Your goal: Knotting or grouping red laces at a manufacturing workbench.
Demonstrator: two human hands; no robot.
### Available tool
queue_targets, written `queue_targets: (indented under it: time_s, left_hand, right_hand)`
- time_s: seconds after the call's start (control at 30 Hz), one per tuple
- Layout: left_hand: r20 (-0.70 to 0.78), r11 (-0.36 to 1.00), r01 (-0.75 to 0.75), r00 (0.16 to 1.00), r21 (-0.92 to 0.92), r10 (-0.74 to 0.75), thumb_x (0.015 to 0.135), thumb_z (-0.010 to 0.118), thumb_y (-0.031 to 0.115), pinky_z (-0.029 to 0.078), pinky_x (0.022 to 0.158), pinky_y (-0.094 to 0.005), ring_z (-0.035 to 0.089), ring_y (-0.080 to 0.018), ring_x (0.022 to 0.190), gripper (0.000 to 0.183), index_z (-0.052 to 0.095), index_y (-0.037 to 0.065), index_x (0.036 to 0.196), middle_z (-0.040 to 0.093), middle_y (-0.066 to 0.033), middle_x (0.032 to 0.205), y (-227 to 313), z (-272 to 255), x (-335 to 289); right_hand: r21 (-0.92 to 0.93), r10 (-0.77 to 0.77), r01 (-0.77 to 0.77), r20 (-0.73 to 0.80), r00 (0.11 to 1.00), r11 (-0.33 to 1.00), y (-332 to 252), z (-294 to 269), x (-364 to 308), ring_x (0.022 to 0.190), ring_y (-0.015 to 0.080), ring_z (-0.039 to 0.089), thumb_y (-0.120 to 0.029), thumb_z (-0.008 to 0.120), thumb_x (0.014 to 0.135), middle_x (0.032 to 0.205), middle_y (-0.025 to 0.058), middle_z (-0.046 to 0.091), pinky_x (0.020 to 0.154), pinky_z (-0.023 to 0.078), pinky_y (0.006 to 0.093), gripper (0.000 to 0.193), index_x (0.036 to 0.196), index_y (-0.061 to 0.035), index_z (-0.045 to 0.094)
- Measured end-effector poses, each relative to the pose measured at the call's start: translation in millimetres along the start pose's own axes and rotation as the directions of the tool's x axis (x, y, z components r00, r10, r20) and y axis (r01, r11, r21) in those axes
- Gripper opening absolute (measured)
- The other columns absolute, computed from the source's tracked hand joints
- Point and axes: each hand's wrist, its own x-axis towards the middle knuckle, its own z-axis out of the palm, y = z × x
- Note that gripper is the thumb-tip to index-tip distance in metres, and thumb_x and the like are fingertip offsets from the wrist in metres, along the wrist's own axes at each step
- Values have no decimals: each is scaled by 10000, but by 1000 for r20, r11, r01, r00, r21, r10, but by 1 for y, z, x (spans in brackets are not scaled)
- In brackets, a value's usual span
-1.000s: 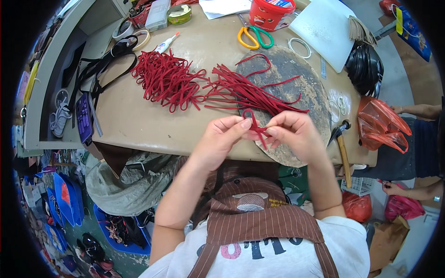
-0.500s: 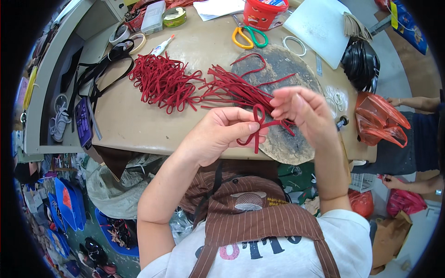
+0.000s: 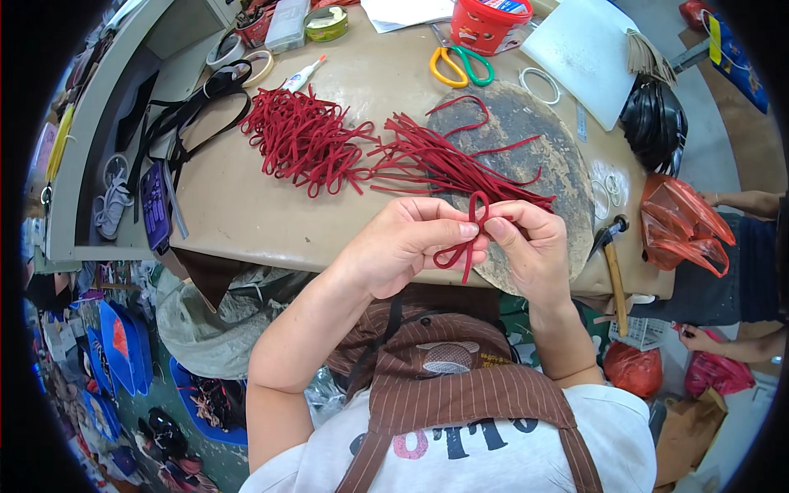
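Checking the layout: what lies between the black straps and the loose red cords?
In the head view, the pile of looped red cords lies between black straps and loose red cords.

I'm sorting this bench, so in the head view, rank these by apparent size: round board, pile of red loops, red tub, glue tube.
Largest to smallest:
1. Round board, partly covered
2. Pile of red loops
3. Red tub, cut off by the frame
4. Glue tube

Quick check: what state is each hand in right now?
Left hand: closed, thumb and fingers pinching a looped red cord.
Right hand: closed, fingertips pinching the same cord.
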Motion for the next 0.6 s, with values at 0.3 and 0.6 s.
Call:
queue_targets:
  time_s: [0.3,0.6]
  left_hand:
    - [5,973,-105,994,204,106,843,599,54,553,730,-308,666,-200,787,109,605,-5,935,658,-125,853,-3,-7,4]
    - [-112,982,-147,981,121,161,875,586,98,539,750,-284,647,-170,837,149,594,-8,980,651,-109,924,-4,-1,-8]
  right_hand:
    - [1,111,-111,-23,994,994,-3,5,6,682,116,609,-37,548,887,783,70,624,644,496,233,102,942,43,578]
    - [294,184,-129,-168,968,947,18,7,7,792,108,605,-81,559,894,888,73,634,741,507,260,95,932,2,581]
